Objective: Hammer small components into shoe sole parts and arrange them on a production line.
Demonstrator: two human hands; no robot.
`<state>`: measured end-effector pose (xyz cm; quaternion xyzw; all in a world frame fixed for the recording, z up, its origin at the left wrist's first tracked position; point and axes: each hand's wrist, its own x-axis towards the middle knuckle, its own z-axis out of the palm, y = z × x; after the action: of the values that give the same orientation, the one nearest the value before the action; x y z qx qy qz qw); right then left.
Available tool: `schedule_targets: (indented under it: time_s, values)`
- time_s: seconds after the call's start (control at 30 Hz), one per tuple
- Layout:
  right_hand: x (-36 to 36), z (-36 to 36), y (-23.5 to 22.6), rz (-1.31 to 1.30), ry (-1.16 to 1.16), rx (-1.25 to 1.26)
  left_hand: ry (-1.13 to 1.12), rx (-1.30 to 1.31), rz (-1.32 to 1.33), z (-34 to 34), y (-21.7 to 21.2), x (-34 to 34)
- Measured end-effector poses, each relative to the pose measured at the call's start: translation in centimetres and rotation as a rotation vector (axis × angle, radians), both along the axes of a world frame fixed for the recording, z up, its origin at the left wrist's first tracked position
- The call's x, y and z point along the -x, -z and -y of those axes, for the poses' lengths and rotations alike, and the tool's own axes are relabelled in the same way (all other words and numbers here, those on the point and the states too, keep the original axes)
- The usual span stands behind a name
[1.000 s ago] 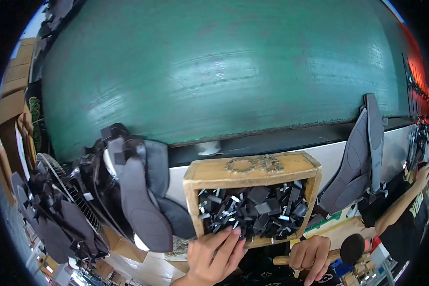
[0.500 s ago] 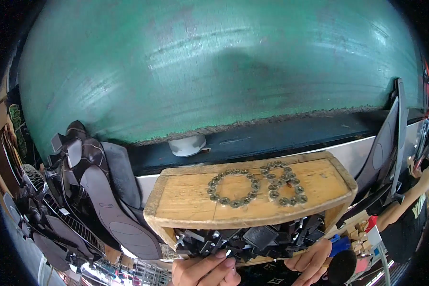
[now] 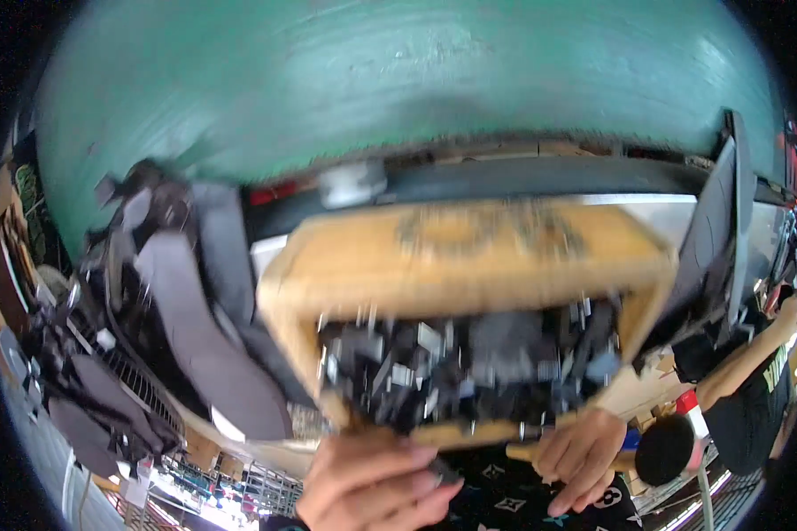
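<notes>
At the bottom, my left hand (image 3: 372, 485) pinches a small black piece (image 3: 444, 473) that resembles a heel tip; its far end is hidden by my fingers. My right hand (image 3: 584, 456) is closed round the wooden handle of a mallet (image 3: 663, 450) with a round black head, whose handle runs crosswise under the fingers. Beyond both hands stands a wooden box (image 3: 469, 283), its open side facing me. Inside lie many small black pieces (image 3: 505, 354), some with shiny metal bits, blurred by motion. Rings of screw heads mark the box's top.
Dark shoe soles (image 3: 230, 363) are heaped at the left, and more soles (image 3: 710, 212) stand upright at the right. A green curved surface (image 3: 398, 80) spans the far side, with a white round thing (image 3: 352, 184) below its edge. Another person's arm (image 3: 744, 367) shows at far right.
My view has tilted, so the box sits higher and shows more of its inside. My left hand has drawn back from the box's opening with the small black piece.
</notes>
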<state>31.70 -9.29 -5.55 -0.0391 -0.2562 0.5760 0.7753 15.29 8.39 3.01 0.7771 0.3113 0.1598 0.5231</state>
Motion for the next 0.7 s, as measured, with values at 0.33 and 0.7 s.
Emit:
schedule_targets:
  time_s: [0.33, 0.7]
  values:
    - [6.2, 3.7, -8.8, 0.548, 0.454, 0.511, 0.182, -0.198, 0.182, 4.5, -6.5, 6.5]
    - [22.6, 10.9, -12.2, 0.535, 0.466, 0.395, -0.092, -0.106, 0.540, 18.5, -6.3, 20.2]
